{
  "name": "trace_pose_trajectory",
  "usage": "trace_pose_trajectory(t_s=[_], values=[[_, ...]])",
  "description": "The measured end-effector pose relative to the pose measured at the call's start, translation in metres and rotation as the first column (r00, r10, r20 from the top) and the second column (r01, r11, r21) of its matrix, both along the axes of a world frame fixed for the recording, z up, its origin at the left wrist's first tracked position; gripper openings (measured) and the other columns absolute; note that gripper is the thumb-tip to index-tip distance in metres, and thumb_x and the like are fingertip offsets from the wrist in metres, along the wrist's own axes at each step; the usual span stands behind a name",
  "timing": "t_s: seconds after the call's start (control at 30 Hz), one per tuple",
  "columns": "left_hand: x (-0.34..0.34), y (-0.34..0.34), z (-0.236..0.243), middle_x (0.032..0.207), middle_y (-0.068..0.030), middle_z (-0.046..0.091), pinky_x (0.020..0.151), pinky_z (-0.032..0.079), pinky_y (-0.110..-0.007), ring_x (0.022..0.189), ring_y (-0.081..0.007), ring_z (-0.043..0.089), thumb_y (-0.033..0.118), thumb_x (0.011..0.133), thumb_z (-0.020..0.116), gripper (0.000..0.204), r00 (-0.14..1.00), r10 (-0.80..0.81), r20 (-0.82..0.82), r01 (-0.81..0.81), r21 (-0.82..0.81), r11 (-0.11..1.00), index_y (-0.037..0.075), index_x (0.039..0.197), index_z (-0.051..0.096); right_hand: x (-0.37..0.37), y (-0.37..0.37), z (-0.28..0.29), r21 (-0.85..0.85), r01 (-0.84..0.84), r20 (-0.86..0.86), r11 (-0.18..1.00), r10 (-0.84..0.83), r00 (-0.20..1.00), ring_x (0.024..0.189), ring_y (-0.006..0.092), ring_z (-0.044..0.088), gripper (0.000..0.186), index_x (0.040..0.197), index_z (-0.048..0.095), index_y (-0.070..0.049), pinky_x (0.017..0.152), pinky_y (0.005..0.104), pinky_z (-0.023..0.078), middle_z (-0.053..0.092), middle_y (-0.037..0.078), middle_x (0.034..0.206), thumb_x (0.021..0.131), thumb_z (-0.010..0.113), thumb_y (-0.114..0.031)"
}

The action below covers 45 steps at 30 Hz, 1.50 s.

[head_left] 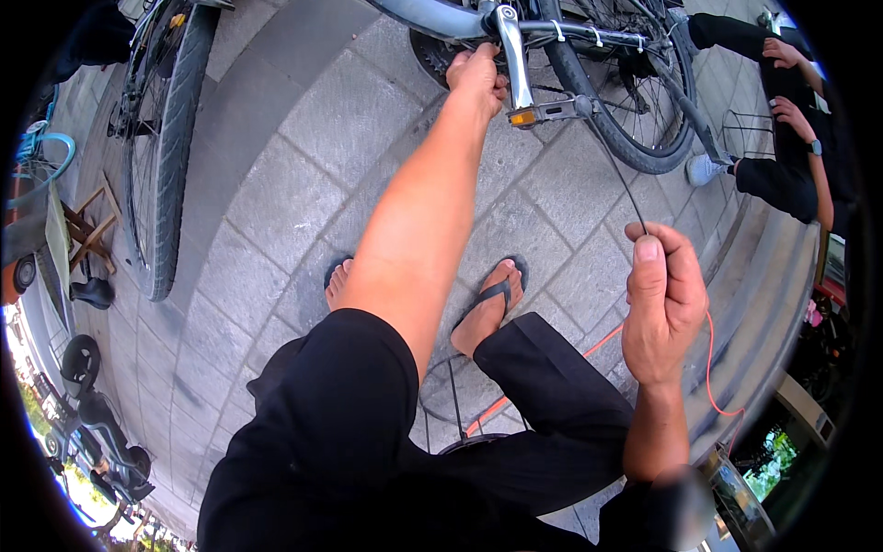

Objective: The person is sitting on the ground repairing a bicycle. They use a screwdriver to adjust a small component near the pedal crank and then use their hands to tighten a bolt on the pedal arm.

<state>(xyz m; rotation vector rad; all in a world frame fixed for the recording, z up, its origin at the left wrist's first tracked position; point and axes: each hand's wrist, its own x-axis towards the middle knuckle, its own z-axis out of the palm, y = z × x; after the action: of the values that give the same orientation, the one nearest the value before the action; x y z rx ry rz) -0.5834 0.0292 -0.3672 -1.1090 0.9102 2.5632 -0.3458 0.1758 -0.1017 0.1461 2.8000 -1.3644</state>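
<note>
My left hand (478, 78) reaches forward and grips the silver crank arm (513, 55) of a bicycle, just above its pedal (543, 113). Lower right, my right hand (664, 304) is shut on a thin black cable (614, 166), thumb pressed on top. That cable runs taut up toward the pedal and the rear wheel (635, 120). An orange cord (710, 368) loops beside my right wrist. My feet in flip-flops (492, 304) stand on grey paving stones below the bicycle.
The front wheel of a second bicycle (161, 156) stands at the left. A wooden stool (90, 230) and a parked scooter (97, 423) sit at the far left. Another person in black (782, 138) sits at the upper right by a wire basket (747, 133).
</note>
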Motion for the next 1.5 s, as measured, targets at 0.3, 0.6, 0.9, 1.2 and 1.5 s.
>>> trace_pose_trajectory(t_s=[0.3,0.6,0.9,1.2,1.5], values=[[0.004,0.0,-0.001,0.074,-0.0047,0.051,0.042,0.028,-0.026,0.05,-0.013,0.046,0.019,0.091,0.068,0.022,1.0,-0.005,-0.007,0.005,0.009,1.0,0.01,0.104,0.052,0.003,-0.016,-0.009,-0.044,0.045,0.04,0.998,-0.044,0.998,0.073,0.0011,0.043,0.022,0.117,0.067,0.003,0.067,0.0188,0.037,0.058,-0.006,0.086,0.108,0.059,-0.014],[-0.004,0.013,0.0,0.071,-0.0102,0.056,0.039,0.032,-0.032,0.047,-0.0173,0.05,0.025,0.093,0.069,0.03,0.996,0.082,0.021,-0.08,-0.105,0.991,0.003,0.105,0.053,0.005,-0.025,-0.013,0.038,0.042,0.021,0.998,-0.043,0.999,0.074,0.0009,0.043,0.023,0.118,0.068,0.004,0.066,0.0195,0.037,0.057,-0.006,0.084,0.108,0.059,-0.015],[-0.007,0.024,-0.012,0.066,-0.0104,0.056,0.037,0.035,-0.035,0.042,-0.0183,0.048,0.01,0.082,0.065,0.025,0.978,0.2,0.066,-0.193,-0.101,0.976,-0.002,0.103,0.059,-0.001,-0.018,-0.002,0.019,0.061,-0.031,0.998,-0.06,0.998,0.072,0.0009,0.041,0.023,0.117,0.068,0.004,0.065,0.0192,0.035,0.056,-0.006,0.083,0.108,0.058,-0.015],[0.01,0.019,-0.008,0.069,-0.01,0.058,0.036,0.032,-0.033,0.044,-0.0181,0.052,0.012,0.09,0.066,0.021,0.995,0.074,-0.066,-0.085,-0.182,0.98,0.002,0.105,0.056,0.002,-0.009,-0.012,0.02,0.082,-0.012,0.996,-0.082,0.997,0.071,0.0004,0.04,0.024,0.117,0.068,0.004,0.064,0.0191,0.034,0.057,-0.006,0.083,0.108,0.058,-0.015],[0.016,0.01,-0.016,0.077,-0.0091,0.064,0.04,0.034,-0.031,0.046,-0.0171,0.056,0.029,0.099,0.069,0.033,0.995,0.013,-0.097,-0.023,-0.106,0.994,0.004,0.117,0.058,0.005,-0.019,-0.013,0.027,0.07,-0.001,0.997,-0.07,0.998,0.07,0.0011,0.041,0.024,0.121,0.068,0.006,0.063,0.0192,0.036,0.058,-0.005,0.084,0.107,0.059,-0.012]])
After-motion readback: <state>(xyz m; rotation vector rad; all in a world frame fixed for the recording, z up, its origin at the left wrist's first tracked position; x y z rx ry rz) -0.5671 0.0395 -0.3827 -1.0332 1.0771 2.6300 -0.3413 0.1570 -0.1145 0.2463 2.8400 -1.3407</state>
